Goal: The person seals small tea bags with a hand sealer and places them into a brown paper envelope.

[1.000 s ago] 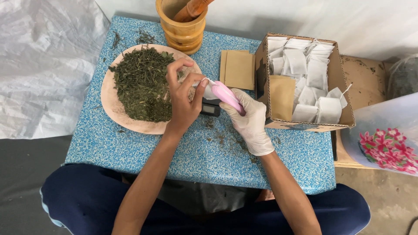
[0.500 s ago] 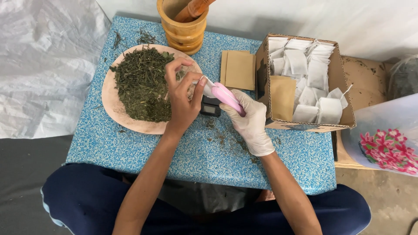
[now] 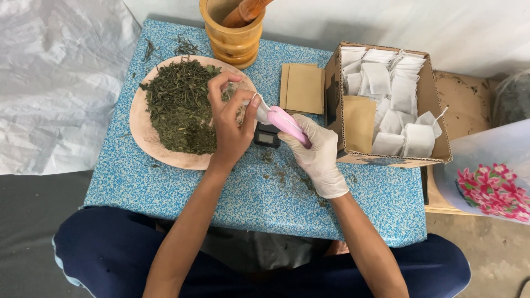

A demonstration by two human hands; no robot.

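Left hand, bare, fingers curled, pinching a small white filter bag over the edge of the round wooden plate heaped with dried green herb. Right hand, in a white glove, closed around a pink plastic scoop, tip at the bag mouth. Small black digital scale just under both hands. Beyond them: wooden mortar, flat brown paper envelopes. Right of the gloved hand: cardboard box of white bags.

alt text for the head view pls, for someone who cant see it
A bare left hand pinches a small white bag while the gloved right hand holds a pink spoon to it, beside a plate of dried green leaves.
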